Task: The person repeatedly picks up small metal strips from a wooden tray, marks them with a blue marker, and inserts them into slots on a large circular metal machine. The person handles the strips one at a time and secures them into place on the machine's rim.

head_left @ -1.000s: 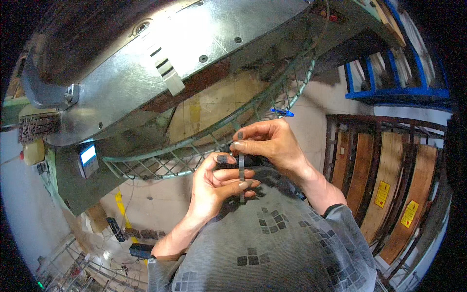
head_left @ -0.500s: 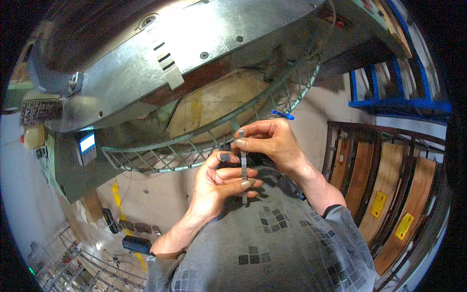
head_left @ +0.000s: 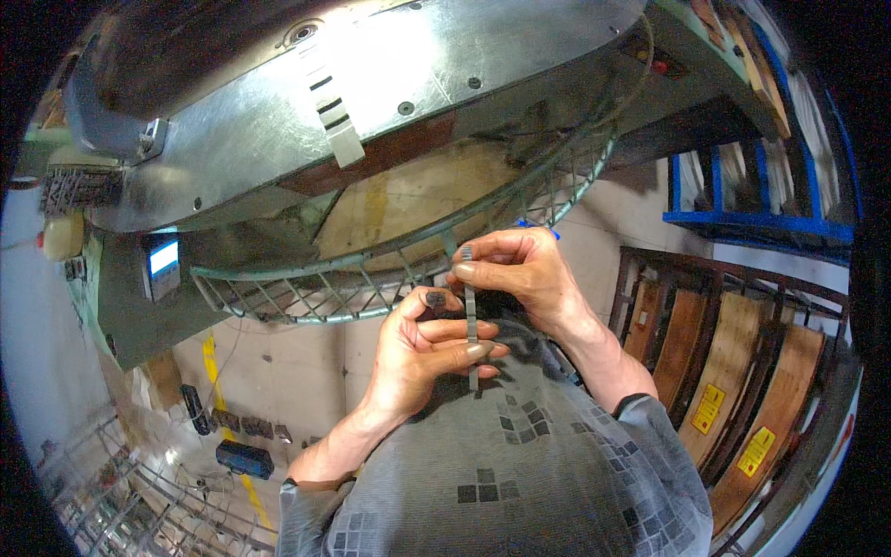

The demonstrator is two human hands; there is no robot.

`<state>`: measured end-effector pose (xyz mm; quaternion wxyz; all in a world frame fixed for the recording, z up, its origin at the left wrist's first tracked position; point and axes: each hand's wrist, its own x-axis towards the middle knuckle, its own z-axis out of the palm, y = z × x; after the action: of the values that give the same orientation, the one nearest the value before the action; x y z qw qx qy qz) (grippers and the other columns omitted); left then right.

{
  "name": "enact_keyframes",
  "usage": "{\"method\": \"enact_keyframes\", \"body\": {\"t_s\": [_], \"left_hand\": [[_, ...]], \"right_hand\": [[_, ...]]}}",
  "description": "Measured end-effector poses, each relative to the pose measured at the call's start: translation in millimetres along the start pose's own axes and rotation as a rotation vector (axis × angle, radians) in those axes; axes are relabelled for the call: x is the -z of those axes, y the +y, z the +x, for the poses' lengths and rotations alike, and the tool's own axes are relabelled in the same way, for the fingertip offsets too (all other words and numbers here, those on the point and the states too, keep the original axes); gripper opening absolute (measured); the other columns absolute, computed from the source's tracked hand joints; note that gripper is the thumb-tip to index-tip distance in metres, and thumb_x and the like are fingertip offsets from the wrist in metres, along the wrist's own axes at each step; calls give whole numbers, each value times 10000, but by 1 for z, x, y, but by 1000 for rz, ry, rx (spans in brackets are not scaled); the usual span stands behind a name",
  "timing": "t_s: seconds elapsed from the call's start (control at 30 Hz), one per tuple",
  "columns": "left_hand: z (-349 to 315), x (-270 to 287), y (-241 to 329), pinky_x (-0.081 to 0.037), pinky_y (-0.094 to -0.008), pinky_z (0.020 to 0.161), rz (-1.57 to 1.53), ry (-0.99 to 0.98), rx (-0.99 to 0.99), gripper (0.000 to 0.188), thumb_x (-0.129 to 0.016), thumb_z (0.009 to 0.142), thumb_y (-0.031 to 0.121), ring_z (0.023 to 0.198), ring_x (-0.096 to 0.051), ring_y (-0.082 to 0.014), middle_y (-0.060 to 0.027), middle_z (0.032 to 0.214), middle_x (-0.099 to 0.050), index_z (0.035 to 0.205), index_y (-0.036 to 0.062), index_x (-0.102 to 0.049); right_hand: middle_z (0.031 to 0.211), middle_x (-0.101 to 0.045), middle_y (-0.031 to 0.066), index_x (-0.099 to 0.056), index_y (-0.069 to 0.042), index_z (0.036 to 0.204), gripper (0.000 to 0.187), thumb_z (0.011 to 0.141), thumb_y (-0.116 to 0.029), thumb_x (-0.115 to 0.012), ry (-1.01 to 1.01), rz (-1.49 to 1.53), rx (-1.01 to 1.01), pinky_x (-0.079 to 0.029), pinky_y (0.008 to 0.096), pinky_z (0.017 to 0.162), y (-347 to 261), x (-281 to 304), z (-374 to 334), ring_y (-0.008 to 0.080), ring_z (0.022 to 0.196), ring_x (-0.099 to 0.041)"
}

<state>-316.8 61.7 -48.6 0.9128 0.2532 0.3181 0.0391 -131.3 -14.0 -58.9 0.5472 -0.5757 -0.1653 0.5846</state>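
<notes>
At the far left, a yellowish jar (head_left: 63,238) sits just below a dark block (head_left: 79,189). Right of them, a small box with a lit screen (head_left: 164,257) is on the machine's green side. Lower down, wire racks (head_left: 158,506) fill the corner, and a black box (head_left: 244,459) lies on the floor beside a yellow line (head_left: 210,360). Above, a shiny metal table (head_left: 251,116) carries a slotted metal bar (head_left: 346,144) that juts past its front edge; a curved green rail (head_left: 316,275) runs below.

In the middle, the left hand (head_left: 404,357) grips the lower part of a thin grey strip (head_left: 471,306) between thumb and fingers; its index fingertip has a dark patch. The strip stands lengthwise in front of the grey shirt (head_left: 436,455). The right hand (head_left: 534,278) pinches its upper end between thumb and forefinger.

Farther right, wooden boards (head_left: 729,348) stand in a dark frame, below a blue rack (head_left: 761,221).
</notes>
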Motion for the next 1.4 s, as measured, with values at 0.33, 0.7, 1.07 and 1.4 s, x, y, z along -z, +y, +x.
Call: {"method": "enact_keyframes", "body": {"t_s": [0.33, 0.7, 1.07, 1.4], "left_hand": [[17, -14, 0, -638, -461, 820, 34, -74, 50, 432, -662, 898, -94, 981, -722, -373, -238, 1127, -700, 1221, 72, -428], [33, -31, 2, -623, -491, 834, 24, -184, 97, 447, -641, 895, -102, 1005, -712, -402, -255, 1190, -675, 1262, 92, -474], [44, -32, -2, -615, -496, 850, 90, -186, 97, 445, -610, 897, -116, 1011, -709, -411, -259, 1185, -678, 1263, 80, -450], [52, -27, -9, -622, -460, 827, 125, -156, 44, 471, -645, 882, -122, 975, -727, -369, -235, 1143, -704, 1259, 92, -461]], "right_hand": [[940, -755, 126, -714, 26, 1040, 198, 884, -84, -766, 140, -32, 55, -573, 266, 781, -6, 17, -15, 155, 845, -719], [930, -749, 111, -715, 27, 1041, 189, 891, -81, -756, 252, 28, 122, -567, 263, 779, 0, 39, -29, 151, 840, -712], [927, -745, 101, -719, 27, 1043, 179, 896, -72, -747, 267, 72, 178, -558, 253, 768, -2, 45, -32, 147, 852, -709], [929, -743, 91, -716, 29, 1069, 196, 890, -47, -747, 252, 28, 202, -563, 252, 780, -7, 44, -29, 141, 845, -706]]}}
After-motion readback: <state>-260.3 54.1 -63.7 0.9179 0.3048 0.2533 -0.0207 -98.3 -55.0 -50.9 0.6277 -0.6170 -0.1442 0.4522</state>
